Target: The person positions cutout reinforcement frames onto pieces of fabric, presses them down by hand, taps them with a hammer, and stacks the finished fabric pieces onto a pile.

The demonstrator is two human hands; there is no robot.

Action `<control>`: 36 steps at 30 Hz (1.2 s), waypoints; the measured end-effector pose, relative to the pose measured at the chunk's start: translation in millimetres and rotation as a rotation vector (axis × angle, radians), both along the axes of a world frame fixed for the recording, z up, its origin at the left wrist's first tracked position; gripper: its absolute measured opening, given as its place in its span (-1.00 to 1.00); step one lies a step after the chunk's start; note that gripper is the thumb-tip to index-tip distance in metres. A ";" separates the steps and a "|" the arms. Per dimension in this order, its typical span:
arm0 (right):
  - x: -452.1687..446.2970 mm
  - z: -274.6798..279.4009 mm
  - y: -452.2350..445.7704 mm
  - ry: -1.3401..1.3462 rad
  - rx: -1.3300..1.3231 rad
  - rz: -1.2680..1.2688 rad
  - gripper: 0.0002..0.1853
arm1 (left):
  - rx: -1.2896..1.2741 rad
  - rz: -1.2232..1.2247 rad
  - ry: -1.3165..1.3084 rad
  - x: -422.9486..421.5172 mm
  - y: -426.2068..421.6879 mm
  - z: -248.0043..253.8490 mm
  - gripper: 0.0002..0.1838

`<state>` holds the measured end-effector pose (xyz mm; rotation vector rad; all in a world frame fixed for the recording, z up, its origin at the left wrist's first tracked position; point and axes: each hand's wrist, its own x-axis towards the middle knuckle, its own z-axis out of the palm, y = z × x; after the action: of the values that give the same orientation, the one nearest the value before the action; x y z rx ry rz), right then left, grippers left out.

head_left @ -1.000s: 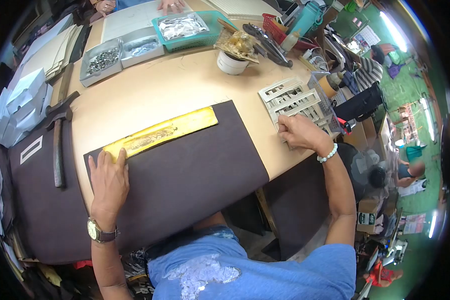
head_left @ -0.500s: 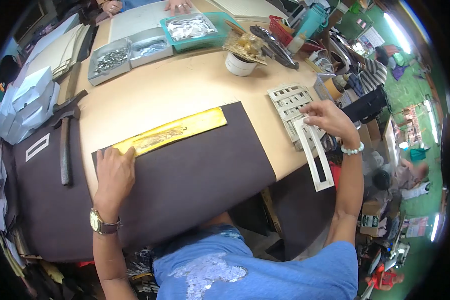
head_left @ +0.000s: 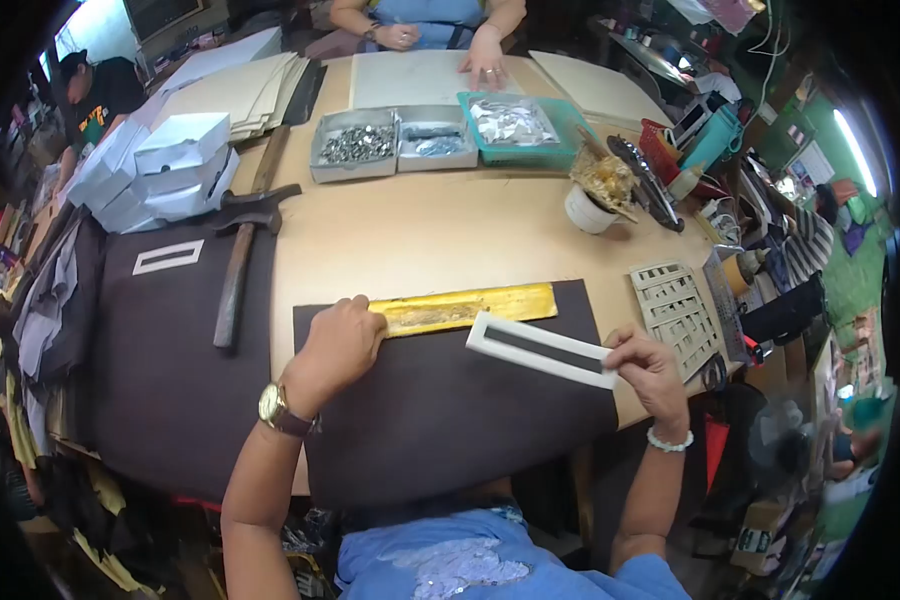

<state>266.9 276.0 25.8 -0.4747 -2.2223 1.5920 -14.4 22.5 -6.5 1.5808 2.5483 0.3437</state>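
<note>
My left hand (head_left: 336, 345) grips the left end of a flat yellow strip (head_left: 515, 302) with a worn, brownish middle. The strip lies along the far edge of a dark sheet (head_left: 450, 430) on the table. Between the thumb and fingers of my right hand (head_left: 652, 374) is one end of a white rectangular frame (head_left: 478, 334) with a long slot. Its free end points left, over the sheet and close to the strip's near edge. To the right of that hand lies a stack of similar slotted frames (head_left: 677, 315).
A hammer (head_left: 233, 290) lies on the left beside another white frame (head_left: 168, 257). Farther back are boxes of small metal parts (head_left: 355, 145), a teal basket (head_left: 525, 155) and a crusted white pot (head_left: 592, 212). Across the table a person's hand (head_left: 485, 60) rests on a pale board.
My right hand has brought the white frame leftward from beside the stack to over the dark sheet, turning it roughly lengthwise. My left hand stays on the strip. The camera view has shifted.
</note>
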 end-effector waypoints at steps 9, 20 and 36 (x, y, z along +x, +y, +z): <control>-25.9 -30.1 -29.3 0.070 -0.185 -0.323 -0.78 | 0.053 0.043 -0.555 -38.9 -6.2 -6.5 -0.77; -96.7 -67.2 -66.3 -0.164 -0.168 -0.347 -0.72 | 0.173 0.004 -0.449 -28.9 -15.3 -12.5 -0.76; -95.3 -63.2 -64.1 -0.149 -0.208 -0.375 -0.70 | 0.154 0.016 -0.289 -15.7 -13.3 -10.3 -0.58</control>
<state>171.6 211.9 -37.3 -1.0322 -1.9254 1.6275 -30.1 9.2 -16.8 1.4367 2.3620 0.7282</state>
